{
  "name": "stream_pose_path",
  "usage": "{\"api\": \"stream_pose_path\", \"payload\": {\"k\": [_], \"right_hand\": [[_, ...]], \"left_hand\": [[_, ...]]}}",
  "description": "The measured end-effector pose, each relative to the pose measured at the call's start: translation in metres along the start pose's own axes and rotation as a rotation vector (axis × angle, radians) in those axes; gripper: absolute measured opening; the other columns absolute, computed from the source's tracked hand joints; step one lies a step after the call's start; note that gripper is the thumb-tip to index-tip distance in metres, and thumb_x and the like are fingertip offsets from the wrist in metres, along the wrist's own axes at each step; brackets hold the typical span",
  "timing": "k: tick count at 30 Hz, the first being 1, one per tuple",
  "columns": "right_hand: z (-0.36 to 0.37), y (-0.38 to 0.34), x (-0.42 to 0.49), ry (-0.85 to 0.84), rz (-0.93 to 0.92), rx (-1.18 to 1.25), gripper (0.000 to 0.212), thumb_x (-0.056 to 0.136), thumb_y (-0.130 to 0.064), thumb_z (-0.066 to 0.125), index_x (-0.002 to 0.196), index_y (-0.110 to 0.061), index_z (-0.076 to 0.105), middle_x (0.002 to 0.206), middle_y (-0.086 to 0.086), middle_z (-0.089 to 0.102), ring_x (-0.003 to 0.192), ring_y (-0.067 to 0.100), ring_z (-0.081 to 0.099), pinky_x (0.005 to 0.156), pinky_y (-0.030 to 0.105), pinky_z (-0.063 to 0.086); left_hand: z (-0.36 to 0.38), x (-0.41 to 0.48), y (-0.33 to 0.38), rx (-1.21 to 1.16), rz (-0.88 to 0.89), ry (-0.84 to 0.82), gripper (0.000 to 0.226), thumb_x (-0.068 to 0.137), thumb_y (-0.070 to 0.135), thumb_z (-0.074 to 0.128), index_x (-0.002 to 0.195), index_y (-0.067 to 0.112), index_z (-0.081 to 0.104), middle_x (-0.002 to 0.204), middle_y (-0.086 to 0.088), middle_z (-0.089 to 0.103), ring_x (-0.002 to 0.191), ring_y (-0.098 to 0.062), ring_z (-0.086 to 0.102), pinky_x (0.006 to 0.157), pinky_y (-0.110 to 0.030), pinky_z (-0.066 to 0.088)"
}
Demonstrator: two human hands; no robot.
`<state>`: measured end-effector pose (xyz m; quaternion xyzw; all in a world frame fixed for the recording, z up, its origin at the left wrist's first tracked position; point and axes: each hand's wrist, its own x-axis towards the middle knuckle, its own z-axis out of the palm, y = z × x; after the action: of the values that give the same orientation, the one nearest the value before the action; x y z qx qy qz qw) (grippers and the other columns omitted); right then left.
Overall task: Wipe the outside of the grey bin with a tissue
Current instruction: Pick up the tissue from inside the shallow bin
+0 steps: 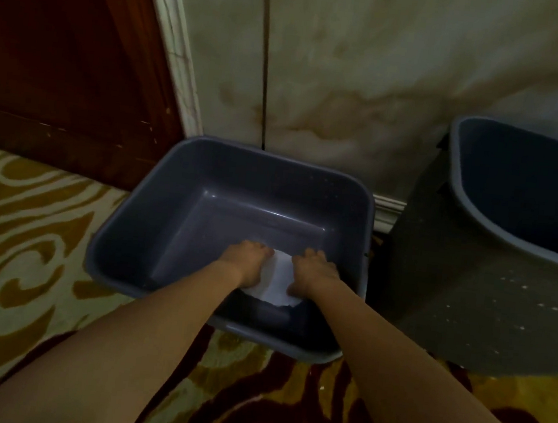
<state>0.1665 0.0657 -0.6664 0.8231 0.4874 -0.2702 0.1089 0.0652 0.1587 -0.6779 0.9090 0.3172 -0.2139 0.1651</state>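
We have both hands down inside the bin [205, 183], which sits on the carpet [29, 219] against the far wall [355, 64]. The left hand [248, 263] and right hand [312, 273] each pinch an edge of the tissue [277, 280], likely to spread it flat before wiping. A 2nd bin [469, 283] stands right. The outside looks not yet wiped.

The bin [182, 197] is slate grey, the tissue [278, 282] white, the carpet [29, 219] cream with mustard swirls — dark red nearer — and the wall [372, 66] brown-stained cream.
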Motion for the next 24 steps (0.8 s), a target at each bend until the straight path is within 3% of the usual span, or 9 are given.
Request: {"api": "stream_pose_path", "payload": {"k": [3,7,11,16,19,21,24], "right_hand": [[0.007,-0.004,0.001,0.058,0.009,-0.036,0.057,0.086,-0.014,0.058,0.137,-0.007,0.032,0.144,0.017,0.034,0.132,0.033,0.032,0.103,0.044,0.035],[0.011,-0.006,-0.005,0.089,0.018,-0.086,0.033,0.092,-0.008,0.044,0.124,-0.008,0.051,0.133,0.016,0.051,0.122,0.030,0.049,0.096,0.039,0.042],[0.009,-0.006,-0.012,0.100,0.022,-0.030,0.031,0.090,-0.003,0.046,0.119,-0.005,0.055,0.128,0.017,0.055,0.117,0.032,0.054,0.090,0.039,0.047],[-0.015,0.002,-0.024,0.231,0.097,0.404,0.026,0.090,-0.006,0.047,0.114,-0.001,0.054,0.122,0.023,0.059,0.110,0.038,0.058,0.089,0.040,0.049],[-0.034,0.007,-0.037,0.323,0.092,0.668,0.010,0.086,-0.007,0.050,0.093,-0.007,0.056,0.108,0.023,0.064,0.095,0.038,0.064,0.083,0.044,0.054],[-0.043,0.007,-0.048,0.363,0.074,0.827,0.009,0.086,-0.006,0.049,0.090,-0.011,0.056,0.101,0.022,0.066,0.087,0.039,0.066,0.078,0.048,0.056],[-0.051,0.003,-0.064,0.384,0.040,1.005,0.019,0.089,-0.014,0.052,0.093,0.001,0.064,0.092,0.024,0.070,0.082,0.038,0.069,0.074,0.051,0.058]], "left_hand": [[0.004,0.002,0.001,0.113,0.046,0.041,0.054,0.082,0.013,0.055,0.134,0.015,0.041,0.140,-0.010,0.041,0.128,-0.027,0.039,0.101,-0.035,0.038],[0.008,-0.004,0.004,0.099,0.105,-0.034,0.033,0.084,0.011,0.049,0.115,0.019,0.052,0.125,-0.011,0.054,0.110,-0.028,0.053,0.082,-0.035,0.044],[0.003,-0.009,0.002,0.017,0.044,-0.054,0.024,0.085,0.013,0.045,0.101,0.020,0.062,0.113,-0.011,0.062,0.097,-0.027,0.059,0.069,-0.032,0.043],[-0.025,-0.021,-0.003,-0.312,-0.057,0.122,0.017,0.079,0.015,0.057,0.091,0.017,0.069,0.105,-0.005,0.070,0.093,-0.021,0.063,0.078,-0.032,0.052],[-0.045,-0.037,0.001,-0.589,-0.086,0.204,0.016,0.077,0.011,0.063,0.090,0.008,0.071,0.090,-0.009,0.069,0.079,-0.019,0.063,0.059,-0.023,0.053],[-0.055,-0.050,0.009,-0.830,-0.107,0.240,0.013,0.077,0.004,0.064,0.089,0.001,0.069,0.078,-0.011,0.064,0.065,-0.017,0.061,0.043,-0.017,0.052],[-0.062,-0.070,0.025,-1.068,-0.091,0.241,0.006,0.081,0.001,0.060,0.079,0.005,0.063,0.084,-0.014,0.062,0.062,-0.013,0.058,0.042,-0.016,0.050]]}}
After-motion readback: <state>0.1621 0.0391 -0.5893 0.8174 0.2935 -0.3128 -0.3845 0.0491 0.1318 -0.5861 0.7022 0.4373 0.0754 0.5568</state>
